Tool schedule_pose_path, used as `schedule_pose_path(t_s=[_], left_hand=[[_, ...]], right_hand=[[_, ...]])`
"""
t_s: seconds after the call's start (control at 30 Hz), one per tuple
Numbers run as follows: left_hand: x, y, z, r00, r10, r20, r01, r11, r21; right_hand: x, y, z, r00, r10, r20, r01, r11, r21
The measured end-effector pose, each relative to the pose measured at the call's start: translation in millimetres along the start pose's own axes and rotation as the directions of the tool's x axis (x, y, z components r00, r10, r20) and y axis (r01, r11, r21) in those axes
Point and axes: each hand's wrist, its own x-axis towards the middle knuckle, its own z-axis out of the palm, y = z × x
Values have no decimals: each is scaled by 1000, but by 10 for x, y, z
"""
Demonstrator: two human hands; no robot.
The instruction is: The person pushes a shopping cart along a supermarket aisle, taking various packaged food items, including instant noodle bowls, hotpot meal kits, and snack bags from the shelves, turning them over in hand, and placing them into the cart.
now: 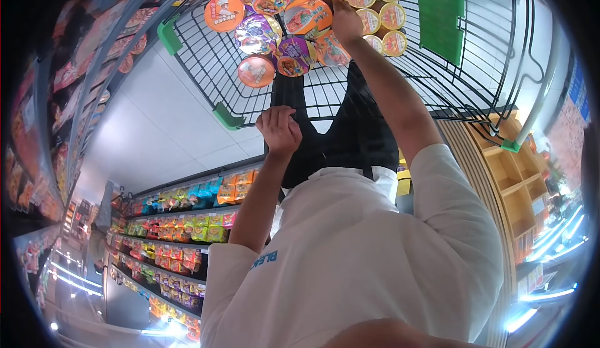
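Note:
My right hand reaches into the shopping cart. Its fingers are closed at an orange edge among the instant noodle cups, partly hidden by the hand itself. Beside it on the left stands an orange noodle cup; on the right are several yellow-rimmed cups. Purple noodle cups and round orange-lidded cups fill the cart's left part. My left hand is curled by the cart's near rim, below the cups. Whatever its fingers enclose, if anything, is hidden.
Green plastic corners and a green panel are fixed to the wire cart. Shelves of colourful packets run along the lower left. More stocked shelving rises at far left. A wooden rack stands on the right.

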Motion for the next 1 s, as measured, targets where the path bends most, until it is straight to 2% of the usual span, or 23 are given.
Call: schedule_pose_path(t_s=[0.1, 0.17, 0.37, 0.4, 0.47, 0.6, 0.67, 0.73, 0.77, 0.8, 0.83, 0.87, 0.9, 0.97, 1.0], left_hand=[[-8, -15, 17, 1000, -6, -1, 6, 1000, -2], [-6, -25, 12, 1000, -6, -4, 6, 1000, 1], [-7, -25, 16, 1000, 0, -6, 0, 1000, 3], [-3, -25, 13, 1000, 1, -1, -1, 1000, -2], [-19, -20, 11, 1000, 0, 5, 0, 1000, -7], [-8, -43, 24, 1000, 10, -1, -10, 1000, 1], [-2, -10, -36, 1000, 1, 7, -2, 1000, 1], [61, 74, -128, 997, 2, 83, -4, 1000, 25], [59, 91, -161, 998, 1, 68, -2, 1000, 22], [66, 82, -163, 994, -11, 110, 8, 1000, 29], [86, 78, -154, 989, -23, 146, 18, 999, 36], [89, 80, -147, 992, -25, 124, 21, 999, 34], [76, 73, -143, 988, -32, 154, 22, 997, 68], [98, 56, -137, 981, -48, 190, 22, 990, 136], [99, 59, -141, 984, -51, 169, 28, 990, 136]], right_hand=[[25, -47, -35, 999, -33, 17, 34, 999, -18], [65, -105, -163, 986, 45, 162, -33, 996, -77], [95, -148, -236, 951, 144, 273, -122, 988, -97], [99, -107, -176, 951, 144, 274, -122, 988, -96], [88, -41, -88, 984, 39, 173, -30, 998, -54], [19, -48, -239, 995, 21, 97, -20, 1000, -14], [-130, -69, -700, 993, -68, 98, 52, 986, 158], [-284, -61, -1288, 999, -21, 46, 11, 975, 220], [-382, 61, -1557, 999, 8, 42, -19, 965, 261], [-456, 134, -1926, 999, -19, -45, 29, 969, 246], [-526, 243, -2334, 999, 18, -47, -1, 944, 330], [-579, 509, -2658, 980, -109, -169, 118, 992, 43], [-644, 600, -3116, 978, -29, -207, 59, 988, 141], [-682, 991, -3819, 892, 27, -452, -6, 999, 48], [-682, 1004, -4250, 864, 22, -502, -72, 994, -80]])
